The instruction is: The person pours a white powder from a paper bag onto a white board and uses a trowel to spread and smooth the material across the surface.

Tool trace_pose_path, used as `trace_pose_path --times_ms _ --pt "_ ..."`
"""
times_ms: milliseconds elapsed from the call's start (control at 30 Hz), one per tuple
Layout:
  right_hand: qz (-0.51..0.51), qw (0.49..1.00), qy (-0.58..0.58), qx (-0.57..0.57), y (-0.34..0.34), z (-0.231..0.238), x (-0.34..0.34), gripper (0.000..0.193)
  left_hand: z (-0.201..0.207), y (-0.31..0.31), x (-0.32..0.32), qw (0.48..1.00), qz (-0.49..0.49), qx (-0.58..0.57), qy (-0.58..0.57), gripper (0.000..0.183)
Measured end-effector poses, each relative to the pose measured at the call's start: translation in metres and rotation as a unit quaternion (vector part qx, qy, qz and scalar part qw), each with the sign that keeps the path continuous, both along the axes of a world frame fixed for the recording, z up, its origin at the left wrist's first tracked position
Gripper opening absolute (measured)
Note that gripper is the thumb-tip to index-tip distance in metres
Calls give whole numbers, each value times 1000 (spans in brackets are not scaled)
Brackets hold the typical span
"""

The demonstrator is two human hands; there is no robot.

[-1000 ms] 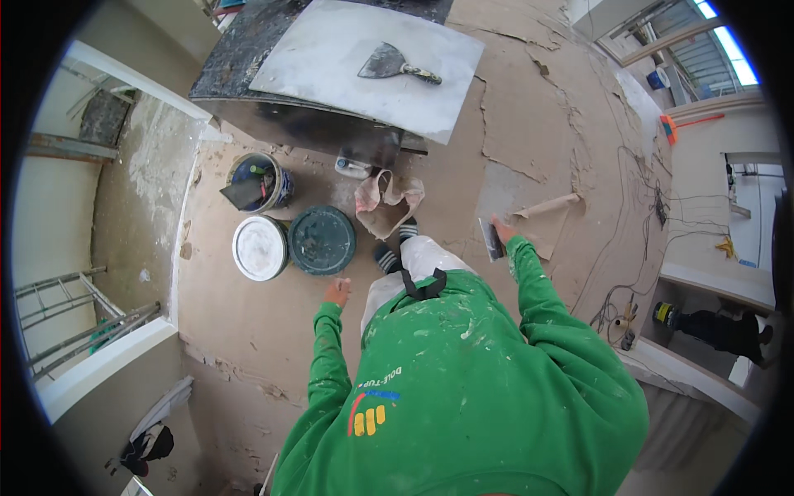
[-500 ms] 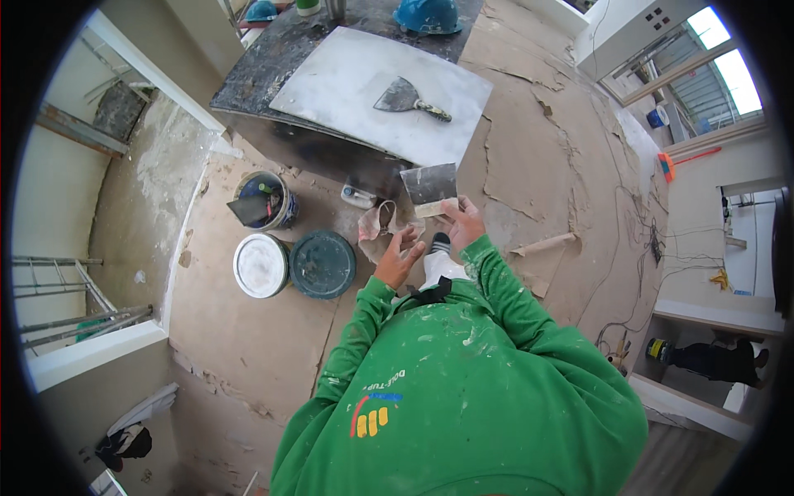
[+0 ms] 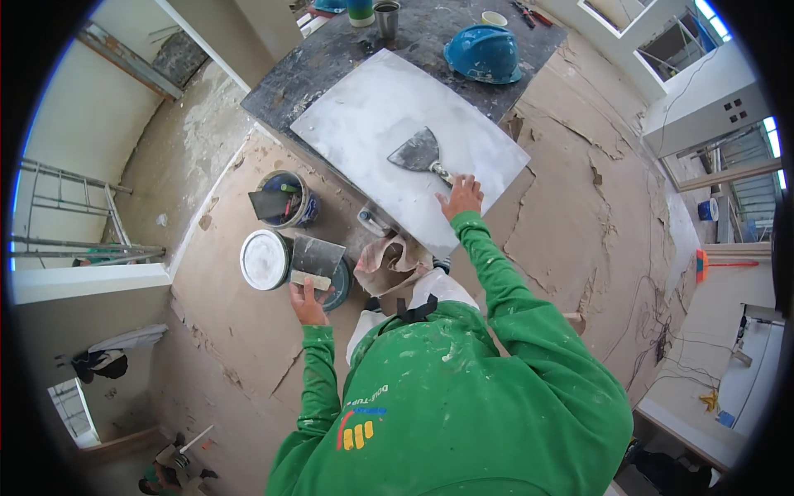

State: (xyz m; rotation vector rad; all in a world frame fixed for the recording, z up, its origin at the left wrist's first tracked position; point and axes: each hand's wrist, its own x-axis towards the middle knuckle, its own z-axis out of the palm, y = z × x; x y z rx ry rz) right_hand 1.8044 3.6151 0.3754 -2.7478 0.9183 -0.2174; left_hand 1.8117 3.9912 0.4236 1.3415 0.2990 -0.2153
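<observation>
**A broad blade in my left hand, a scraper by my right hand**

I count two flat tools, three buckets and one white board. On the surface sit a blue helmet, a metal cup, a green-and-white container and a small pale bowl.

My left hand grips the broad blade by its pale handle, holding it over the gap between the white-lidded bucket and the dark-lidded bucket. The open bucket beyond them has tools in it. The blade is grey, smooth and straight-edged. My right hand is at the end of the scraper's handle, fingers a little spread; I can't tell whether they have closed on it. The scraper lies on the white board, its fan-shaped blade grey and smeared.

The board is smeared white and juts past the near edge of the surface, which is dark and spattered. The brown floor is creased and torn in ridges. Cables trail on the right, and a metal ladder stands on the left.
</observation>
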Motion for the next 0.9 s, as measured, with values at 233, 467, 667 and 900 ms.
trace_pose_path --times_ms 233,467,667,900 --pt "91 993 73 30 -59 -16 31 52 27 -74 -57 991 134 9 29 32" --pt "131 934 -141 300 -61 56 -15 46 52 -147 -68 961 22 -263 83 39" --pt "348 858 -155 345 -6 78 -75 62 48 -232 -57 989 -131 -66 -19 36" --pt "405 834 -50 371 -26 72 -141 67 24 -268 -88 906 -58 -403 114 32"
